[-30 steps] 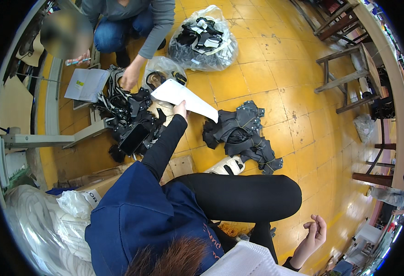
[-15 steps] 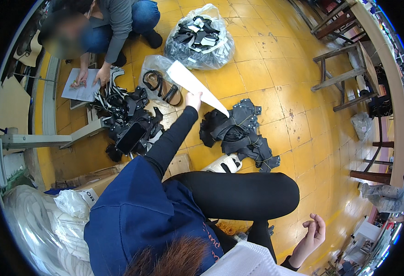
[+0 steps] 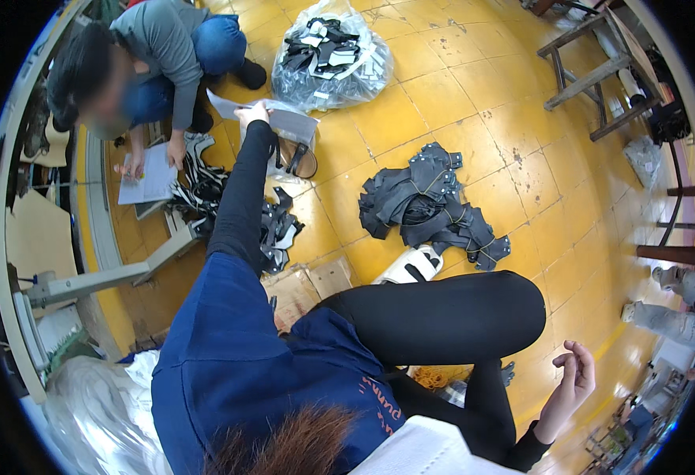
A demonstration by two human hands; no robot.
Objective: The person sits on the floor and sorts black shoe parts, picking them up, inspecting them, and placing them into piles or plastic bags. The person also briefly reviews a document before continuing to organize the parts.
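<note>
The left hand (image 3: 254, 115) grips a white sheet (image 3: 292, 123), held out above a sandal (image 3: 306, 163) on the yellow floor (image 3: 410, 107); the right hand (image 3: 567, 393) is empty, its grip loosely open. The step seems to be holding the sheet out; moving it calls for a steady pinch.

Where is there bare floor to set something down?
Bare yellow tiles lie between the bundled dark straps and the wooden stool, and between those straps and the clear bag. Crowded on the left: loose straps, sandal and open notebook, with the left hand holding a pale sheet there.
</note>
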